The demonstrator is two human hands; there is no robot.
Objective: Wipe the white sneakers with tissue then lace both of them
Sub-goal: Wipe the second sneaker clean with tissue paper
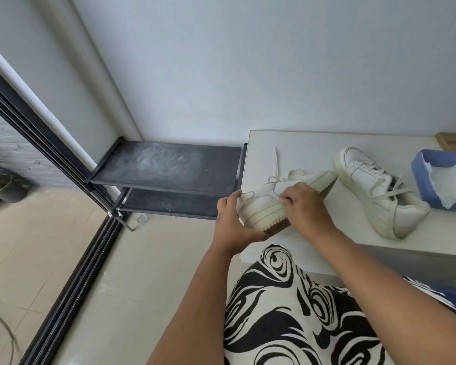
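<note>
Sneaker (pixel 263 204) sideways; toe upper right

White sneakers (pixel 379 191), blue tissue pack (pixel 427 180), black-and-white swirl garment (pixel 295 312)

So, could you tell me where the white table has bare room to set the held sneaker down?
The white table is bare along the wall, behind both sneakers, and at the front edge between the right hand and the second sneaker. It is crowded on the right, where that sneaker nearly meets the tissue pack.
</note>
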